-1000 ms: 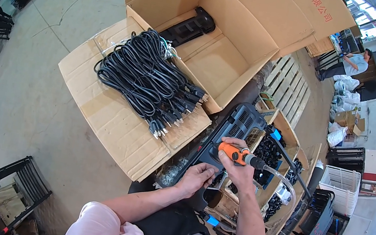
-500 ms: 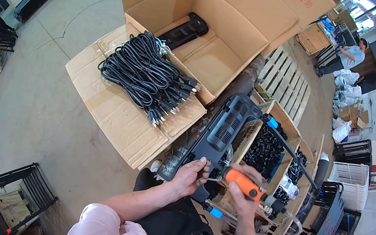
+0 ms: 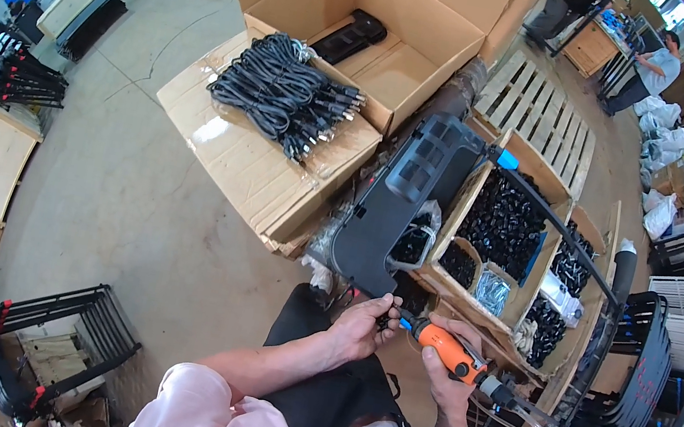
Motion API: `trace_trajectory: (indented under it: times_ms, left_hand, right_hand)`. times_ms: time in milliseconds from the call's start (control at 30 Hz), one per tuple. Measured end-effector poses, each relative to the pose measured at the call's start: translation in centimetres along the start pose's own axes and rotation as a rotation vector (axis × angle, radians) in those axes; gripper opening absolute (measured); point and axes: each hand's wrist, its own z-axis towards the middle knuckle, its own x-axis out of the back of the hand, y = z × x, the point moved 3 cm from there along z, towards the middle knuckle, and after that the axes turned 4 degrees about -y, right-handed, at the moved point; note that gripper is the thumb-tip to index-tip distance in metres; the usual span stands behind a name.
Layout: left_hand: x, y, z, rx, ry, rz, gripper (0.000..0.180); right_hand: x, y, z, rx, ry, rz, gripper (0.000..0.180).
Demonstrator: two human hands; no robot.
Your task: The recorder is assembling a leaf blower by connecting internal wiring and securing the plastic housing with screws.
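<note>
My right hand is wrapped round an orange pneumatic screwdriver, its tip pointing left. A hose runs off its rear end to the right. Close by that tip, my left hand has its fingers curled together around small dark pieces too small to name. Just beyond both hands lies a long black plastic housing with vent grilles at its far end. A black bar with blue ends stretches from beside the housing across the parts bins.
To the right, a wooden divided bin holds several black small parts and a bag of screws. Bundled black power cords lie on a flap of the cardboard box. A wooden pallet and two people stand beyond.
My hands have drawn back from the housing's near edge toward my body. The screwdriver's tip now sits by my left fingers. My view has shifted slightly.
</note>
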Motion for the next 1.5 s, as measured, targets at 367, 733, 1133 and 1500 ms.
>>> trace_trajectory:
  times_ms: [367, 733, 1133, 1500]
  left_hand:
    - [1.6, -3.4, -4.1, -0.013, 0.083, 0.156, 0.03]
    - [0.0, 7.7, 0.0, -0.741, -0.042, 1.479, 0.031]
    - [-1.9, 10.1, 1.2, -0.568, -0.074, 2.208, 0.035]
    - [-0.3, 10.3, 1.2, -0.665, -0.01, 1.971, 0.031]
  right_hand:
    - [-0.2, 1.2, -2.7, -0.039, 0.01, -0.073, 0.053]
    - [-1.6, 1.0, 0.0, -0.049, 0.006, -0.114, 0.051]
    - [-3.4, 0.7, 1.7, -0.113, -0.025, -0.242, 0.049]
    - [-4.9, 1.0, 3.5, -0.177, -0.141, -0.434, 0.042]
